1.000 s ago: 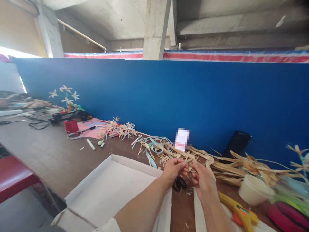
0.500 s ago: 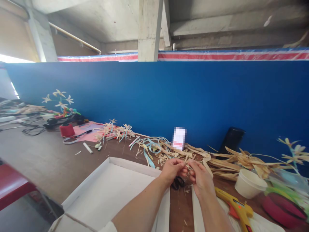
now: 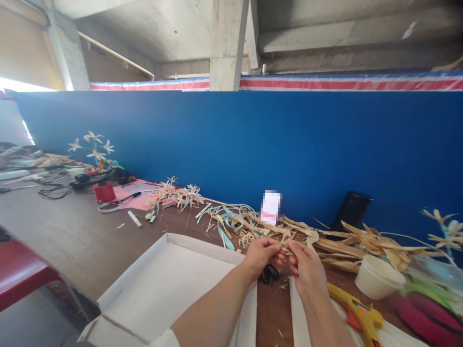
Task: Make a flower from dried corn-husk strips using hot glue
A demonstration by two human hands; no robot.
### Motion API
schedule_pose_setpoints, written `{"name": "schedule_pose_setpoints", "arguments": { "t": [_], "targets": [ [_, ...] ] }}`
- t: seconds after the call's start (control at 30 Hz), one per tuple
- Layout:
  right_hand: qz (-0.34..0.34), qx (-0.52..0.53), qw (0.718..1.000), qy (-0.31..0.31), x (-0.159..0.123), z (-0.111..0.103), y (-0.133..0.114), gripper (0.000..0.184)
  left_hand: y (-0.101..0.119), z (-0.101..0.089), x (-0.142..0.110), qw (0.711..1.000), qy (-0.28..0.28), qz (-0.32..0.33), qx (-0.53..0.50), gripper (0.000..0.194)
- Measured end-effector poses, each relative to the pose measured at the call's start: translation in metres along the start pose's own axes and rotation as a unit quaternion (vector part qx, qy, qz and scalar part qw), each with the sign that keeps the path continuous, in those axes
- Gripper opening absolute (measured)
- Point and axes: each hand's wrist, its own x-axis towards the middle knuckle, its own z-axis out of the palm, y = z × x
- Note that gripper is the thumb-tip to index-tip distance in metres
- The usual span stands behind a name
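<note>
My left hand point(image 3: 262, 256) and my right hand point(image 3: 307, 267) meet over the table, fingertips almost touching. Both pinch a small, thin straw-coloured strip point(image 3: 284, 244), mostly covered by the fingers; its exact shape is too small to make out. Just below my left hand lie black scissor-like handles point(image 3: 269, 273). Behind the hands spreads a heap of dried husk strips point(image 3: 347, 241), with cut bits point(image 3: 248, 237) and pale blue ribbon point(image 3: 224, 237) to its left. A yellow glue gun point(image 3: 361, 313) rests to the right of my right forearm.
An open white cardboard box point(image 3: 195, 246) sits at front left. On the right stand a cream cup point(image 3: 379, 277) and a pink round item point(image 3: 428, 315). Husk flowers point(image 3: 190, 195), a red thread spool point(image 3: 104, 192) and a white marker point(image 3: 135, 219) lie farther left. A blue partition point(image 3: 217, 144) closes the back.
The whole view has shifted slightly, so everything sits a little farther right. Both hands keep their pinch, with only small finger movement.
</note>
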Motion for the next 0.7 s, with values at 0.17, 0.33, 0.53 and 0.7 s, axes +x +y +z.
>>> {"name": "schedule_pose_setpoints", "arguments": {
  "t": [0.17, 0.33, 0.53, 0.7],
  "targets": [
    [0.004, 0.009, 1.0, -0.003, -0.0015, 0.0001, -0.0013, 0.04, 0.0013, 0.0, 0.0004, 1.0, -0.001, 0.003, 0.002, 0.039],
    [0.01, 0.015, 1.0, -0.001, -0.0007, -0.0016, -0.0005, 0.039, 0.0004, 0.0001, 0.0003, 1.0, -0.006, 0.002, -0.002, 0.039],
    [0.007, 0.0, 1.0, 0.003, 0.002, -0.0031, 0.0015, 0.039, 0.0002, 0.0004, 0.0008, 1.0, -0.009, -0.003, -0.003, 0.039],
    [0.006, 0.005, 1.0, 0.004, 0.0032, -0.0044, 0.0027, 0.038, 0.0003, 0.0009, 0.0007, 1.0, -0.007, -0.007, -0.002, 0.039]
  ]
}}
